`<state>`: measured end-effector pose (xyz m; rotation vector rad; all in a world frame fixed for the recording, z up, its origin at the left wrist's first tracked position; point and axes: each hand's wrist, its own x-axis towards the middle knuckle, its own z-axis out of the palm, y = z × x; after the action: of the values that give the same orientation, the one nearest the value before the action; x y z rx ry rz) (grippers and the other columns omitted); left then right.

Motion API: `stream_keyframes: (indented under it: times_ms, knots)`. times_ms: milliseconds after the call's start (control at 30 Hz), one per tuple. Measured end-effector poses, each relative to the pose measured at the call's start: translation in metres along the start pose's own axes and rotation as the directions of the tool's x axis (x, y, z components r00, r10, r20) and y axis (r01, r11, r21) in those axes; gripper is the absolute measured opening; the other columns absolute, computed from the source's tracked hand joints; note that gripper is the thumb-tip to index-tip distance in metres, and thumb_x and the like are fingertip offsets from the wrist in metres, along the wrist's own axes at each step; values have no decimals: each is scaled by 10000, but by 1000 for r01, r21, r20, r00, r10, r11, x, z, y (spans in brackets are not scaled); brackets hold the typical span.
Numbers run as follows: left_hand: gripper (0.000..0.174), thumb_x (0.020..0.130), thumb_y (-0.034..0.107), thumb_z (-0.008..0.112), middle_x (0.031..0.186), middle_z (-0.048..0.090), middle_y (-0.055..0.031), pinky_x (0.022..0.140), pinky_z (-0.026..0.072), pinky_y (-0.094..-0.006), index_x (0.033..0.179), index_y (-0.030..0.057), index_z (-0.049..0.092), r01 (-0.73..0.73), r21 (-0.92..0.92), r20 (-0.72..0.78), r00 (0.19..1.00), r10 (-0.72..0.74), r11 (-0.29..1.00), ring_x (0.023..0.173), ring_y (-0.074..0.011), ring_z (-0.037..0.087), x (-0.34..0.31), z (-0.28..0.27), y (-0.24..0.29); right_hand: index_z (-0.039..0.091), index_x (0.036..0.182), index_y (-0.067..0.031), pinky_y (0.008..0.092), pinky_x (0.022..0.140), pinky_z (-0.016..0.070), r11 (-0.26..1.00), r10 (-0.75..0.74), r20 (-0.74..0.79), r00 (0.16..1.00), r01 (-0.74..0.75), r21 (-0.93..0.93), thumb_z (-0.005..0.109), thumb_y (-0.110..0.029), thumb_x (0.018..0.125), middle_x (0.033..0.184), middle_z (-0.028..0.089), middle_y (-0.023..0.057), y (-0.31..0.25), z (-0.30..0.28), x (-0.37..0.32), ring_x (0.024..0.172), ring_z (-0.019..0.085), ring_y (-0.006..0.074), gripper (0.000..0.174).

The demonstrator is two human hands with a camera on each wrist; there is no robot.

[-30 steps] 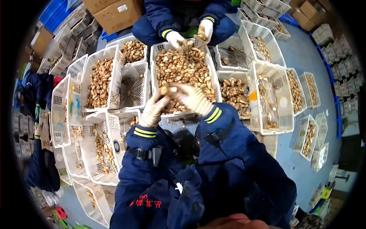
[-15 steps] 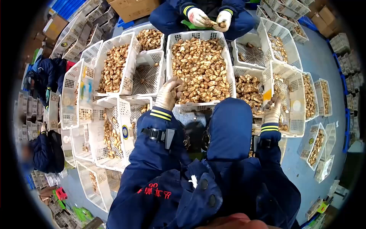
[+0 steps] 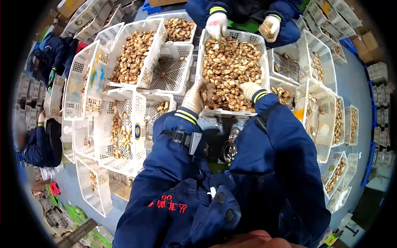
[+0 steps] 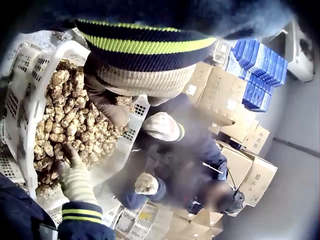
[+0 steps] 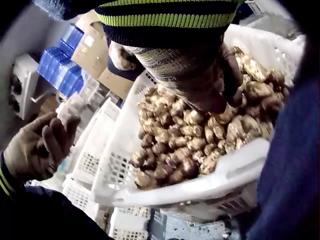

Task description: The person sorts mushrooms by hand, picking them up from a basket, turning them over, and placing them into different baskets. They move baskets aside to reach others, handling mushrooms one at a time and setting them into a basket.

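A white perforated basket (image 3: 264, 62) full of brown knobbly mushroom-like pieces (image 3: 231, 62) stands in front of me. At its left near corner is my gloved left hand (image 3: 195, 97), its fingers loosely bent in the right wrist view, with no piece clearly held. My gloved right hand (image 3: 250, 90) reaches over the near right side, fingertips down at the pieces. The left wrist view shows the right hand (image 4: 77, 175) with its fingers on the pile. In the right wrist view the right hand (image 5: 185, 70) partly hides what lies beneath it.
Across the basket, another person's gloved hand (image 3: 217, 25) reaches to the pieces; their other hand (image 3: 269, 29) holds a piece. More white baskets with pieces stand left (image 3: 142, 58) and right (image 3: 308, 120). Two people are at the far left. Blue floor (image 3: 355, 53) shows at right.
My right hand has moved from the right-hand basket to the central one. My left hand stays at its near left corner. The other person's hands have separated, one reaching into the pieces.
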<state>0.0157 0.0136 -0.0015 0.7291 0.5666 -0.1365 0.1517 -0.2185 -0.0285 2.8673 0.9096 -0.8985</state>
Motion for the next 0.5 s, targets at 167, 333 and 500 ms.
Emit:
stream_keyframes:
  times_ms: [167, 333, 500]
  knots:
    - [437, 900, 312, 573, 1061, 622, -114, 748, 526, -320, 1216, 12, 544, -29, 164, 0, 1000, 29, 986, 867, -207, 619, -16, 7, 13, 620, 1190, -76, 434, 926, 462, 945, 218, 135, 967, -174, -278, 371, -359, 971, 1242, 595, 127, -29, 35, 27, 1164, 557, 316, 436]
    - [339, 907, 232, 586, 987, 630, -90, 637, 494, -289, 1175, 25, 579, -131, 296, 112, 988, 102, 946, 777, -166, 588, 7, -18, -1, 570, 1241, -96, 441, 980, 419, 950, 303, 85, 949, -294, -106, 450, -376, 923, 1283, 554, 169, -29, 17, 18, 1194, 526, 340, 441]
    - [320, 919, 192, 574, 948, 636, -84, 631, 500, -296, 1194, 28, 562, -80, 200, 105, 993, 60, 976, 746, -171, 598, -2, -6, -2, 542, 1270, -134, 412, 943, 451, 948, 316, 40, 948, -313, -59, 444, -263, 952, 1281, 566, 109, 12, 39, 47, 1169, 545, 302, 357]
